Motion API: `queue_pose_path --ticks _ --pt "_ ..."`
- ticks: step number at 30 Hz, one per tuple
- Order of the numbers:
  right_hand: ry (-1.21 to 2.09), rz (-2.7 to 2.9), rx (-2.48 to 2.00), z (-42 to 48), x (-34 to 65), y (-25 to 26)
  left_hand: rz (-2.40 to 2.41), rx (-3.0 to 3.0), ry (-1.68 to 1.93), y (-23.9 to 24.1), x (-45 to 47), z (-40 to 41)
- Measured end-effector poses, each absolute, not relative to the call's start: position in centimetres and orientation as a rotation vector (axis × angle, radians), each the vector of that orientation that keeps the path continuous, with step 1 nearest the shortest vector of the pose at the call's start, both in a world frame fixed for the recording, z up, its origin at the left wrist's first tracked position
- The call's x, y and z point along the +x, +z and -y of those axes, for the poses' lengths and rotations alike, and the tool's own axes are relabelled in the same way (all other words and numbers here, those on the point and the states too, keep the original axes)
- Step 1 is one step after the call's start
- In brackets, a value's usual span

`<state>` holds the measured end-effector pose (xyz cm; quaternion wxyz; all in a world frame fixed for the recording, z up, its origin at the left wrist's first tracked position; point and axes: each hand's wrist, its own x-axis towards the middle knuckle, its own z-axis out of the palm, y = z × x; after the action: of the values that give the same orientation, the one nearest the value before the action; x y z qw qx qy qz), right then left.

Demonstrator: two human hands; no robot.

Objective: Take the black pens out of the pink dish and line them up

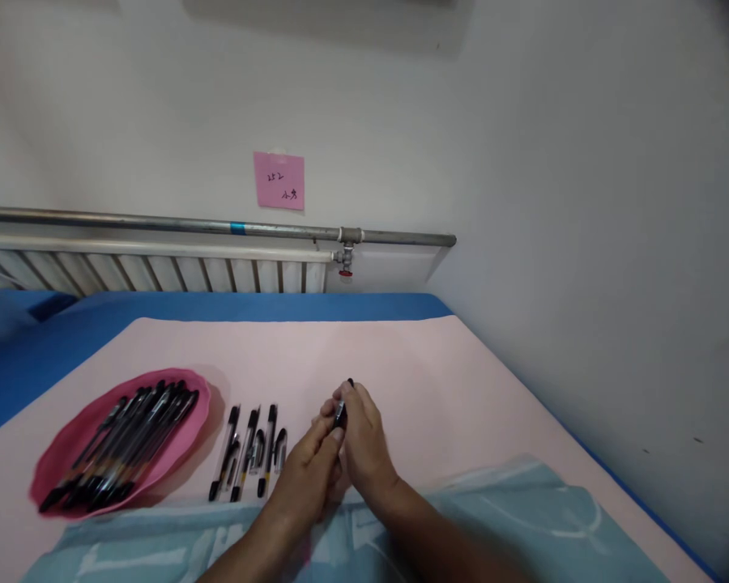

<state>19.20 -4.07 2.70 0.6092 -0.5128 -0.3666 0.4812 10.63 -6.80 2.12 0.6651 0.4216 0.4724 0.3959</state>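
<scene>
While both hands meet above the pink sheet [437, 389], a black pen part [339, 414] sits between them, mostly covered by fingers. Left hand [313, 457]: thumb and fingers closed in on the lower end. Right hand [368, 441]: fingers wrapped along the upper stretch, curled, with little gap; a dark tip pokes out above them. Whether the held part is a whole pen or one piece of it cannot be told, so much being hidden.

Just beside the left hand, toward the person's left, a row on the sheet: three slim pens, clear-barrelled with black ends, lying roughly parallel and apart from one another. Leftmost pen [223, 457], middle pen [246, 457], rightmost pen [268, 453]. Next to each lies a short clear piece with a black clip, cap-like: first cap [231, 463], second cap [257, 451], third cap [280, 450].

Farther left, a pink tray [182, 455] with a wavy rim, bearing a heap of pens [130, 441], dark, all slanting much the same way.

Nearest the person, a light blue cloth [498, 518] with white markings, below the forearms. Beyond the sheet, a blue surface [316, 306], then a white radiator [158, 253] under a metal pipe [158, 220]. Pink note [279, 180] on the wall above, handwritten.
</scene>
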Motion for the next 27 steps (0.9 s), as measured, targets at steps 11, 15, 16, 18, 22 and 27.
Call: queue_pose_path --ticks 11,15,16,18,22,27 --pt "1.214 0.76 -0.981 2.3 23.0 3.4 -1.121 1.165 0.865 2.1 8.7 5.6" --pt "1.333 0.905 -1.074 3.4 21.3 3.3 -1.114 1.229 0.872 1.8 8.7 5.7" --pt "1.322 0.928 -1.108 3.6 21.0 3.3 -1.108 1.248 0.881 1.7 8.7 5.7" --pt "1.276 0.974 -1.16 3.7 20.6 3.1 -1.103 1.281 0.907 1.4 8.7 5.8" --pt "1.259 0.993 -1.177 3.5 20.6 2.8 -1.127 1.317 0.951 1.2 8.6 5.7" --pt "1.362 0.959 -1.127 3.6 20.6 3.1 -1.12 1.236 0.926 1.8 8.6 5.7"
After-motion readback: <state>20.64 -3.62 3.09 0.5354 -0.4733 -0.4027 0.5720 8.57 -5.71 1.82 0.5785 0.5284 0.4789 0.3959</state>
